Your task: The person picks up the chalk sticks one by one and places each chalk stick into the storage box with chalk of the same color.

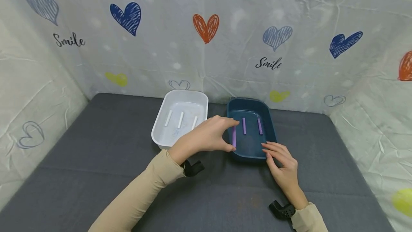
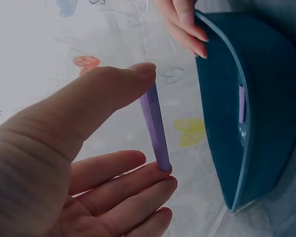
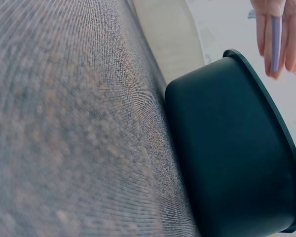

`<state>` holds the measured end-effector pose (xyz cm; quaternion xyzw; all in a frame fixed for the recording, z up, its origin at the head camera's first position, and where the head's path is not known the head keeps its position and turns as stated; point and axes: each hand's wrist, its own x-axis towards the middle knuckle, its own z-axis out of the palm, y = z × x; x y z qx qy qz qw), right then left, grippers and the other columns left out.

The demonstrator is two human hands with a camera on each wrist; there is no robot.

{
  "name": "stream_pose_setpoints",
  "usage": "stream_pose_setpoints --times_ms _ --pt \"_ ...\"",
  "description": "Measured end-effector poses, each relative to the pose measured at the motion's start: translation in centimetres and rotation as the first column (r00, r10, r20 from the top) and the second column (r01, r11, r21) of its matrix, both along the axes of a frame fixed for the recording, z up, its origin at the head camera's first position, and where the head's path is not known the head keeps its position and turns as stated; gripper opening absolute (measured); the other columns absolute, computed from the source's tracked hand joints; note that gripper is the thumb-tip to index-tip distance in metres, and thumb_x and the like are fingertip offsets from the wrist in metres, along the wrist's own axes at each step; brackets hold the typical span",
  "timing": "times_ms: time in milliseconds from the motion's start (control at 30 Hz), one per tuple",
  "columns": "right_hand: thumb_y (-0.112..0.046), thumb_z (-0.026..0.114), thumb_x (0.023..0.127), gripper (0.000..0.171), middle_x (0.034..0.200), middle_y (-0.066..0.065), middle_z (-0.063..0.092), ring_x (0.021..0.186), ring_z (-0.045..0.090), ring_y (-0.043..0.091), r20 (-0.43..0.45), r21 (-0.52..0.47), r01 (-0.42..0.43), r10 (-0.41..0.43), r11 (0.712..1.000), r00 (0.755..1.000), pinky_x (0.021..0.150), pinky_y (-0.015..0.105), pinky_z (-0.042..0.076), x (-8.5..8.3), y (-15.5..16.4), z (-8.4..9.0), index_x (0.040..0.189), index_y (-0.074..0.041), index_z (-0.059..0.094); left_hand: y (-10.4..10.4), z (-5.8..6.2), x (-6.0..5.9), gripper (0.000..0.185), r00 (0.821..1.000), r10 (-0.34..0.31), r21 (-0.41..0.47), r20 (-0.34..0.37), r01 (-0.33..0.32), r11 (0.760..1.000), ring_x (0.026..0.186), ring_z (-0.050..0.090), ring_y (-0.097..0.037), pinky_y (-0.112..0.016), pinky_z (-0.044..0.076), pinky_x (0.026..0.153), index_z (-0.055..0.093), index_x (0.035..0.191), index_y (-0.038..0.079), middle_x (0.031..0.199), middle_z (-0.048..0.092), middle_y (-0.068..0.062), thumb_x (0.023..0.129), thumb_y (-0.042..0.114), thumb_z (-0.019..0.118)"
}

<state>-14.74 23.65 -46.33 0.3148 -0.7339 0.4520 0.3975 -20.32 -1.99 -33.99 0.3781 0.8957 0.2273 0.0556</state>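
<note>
A slim purple stick, like chalk, is pinched lengthwise between the thumb and fingertips of my left hand. In the head view it overlaps the left edge of a dark blue tray. The left wrist view shows this hand beside the tray opening. Two more purple sticks lie apart inside the tray. My right hand is at the tray's near right corner, its extended fingers reaching over the rim. Only a sliver of this hand shows in the right wrist view.
A white tray stands left of the blue one with three white sticks in it, partly behind my left hand. Both stand on a grey cloth-covered table. A pale curtain printed with hearts hangs along the back.
</note>
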Motion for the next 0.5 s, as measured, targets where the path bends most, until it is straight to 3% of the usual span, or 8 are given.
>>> stream_pose_setpoints --times_ms 300,500 --pt "0.022 0.064 0.074 0.024 0.099 0.028 0.07 0.105 0.064 0.035 0.002 -0.001 0.003 -0.003 1.0 1.0 0.1 0.03 0.048 0.0 0.1 -0.1 0.092 0.011 0.074 2.0 -0.1 -2.9 0.073 0.998 0.038 -0.048 0.054 -0.035 0.998 0.118 0.059 -0.022 -0.036 0.052 0.094 0.056 0.141 0.007 0.133 0.062 -0.008 0.079 0.033 0.085" --pt "0.022 0.063 0.074 0.029 0.1 0.028 0.07 0.111 0.063 0.026 0.018 -0.001 -0.003 0.003 1.0 1.0 0.1 0.03 0.047 0.1 0.0 0.1 0.095 0.006 0.076 2.9 -0.2 -4.5 0.073 0.996 0.047 -0.087 0.079 -0.041 0.995 0.121 0.057 -0.023 -0.037 0.051 0.097 0.056 0.141 0.008 0.135 0.06 -0.009 0.079 0.035 0.085"
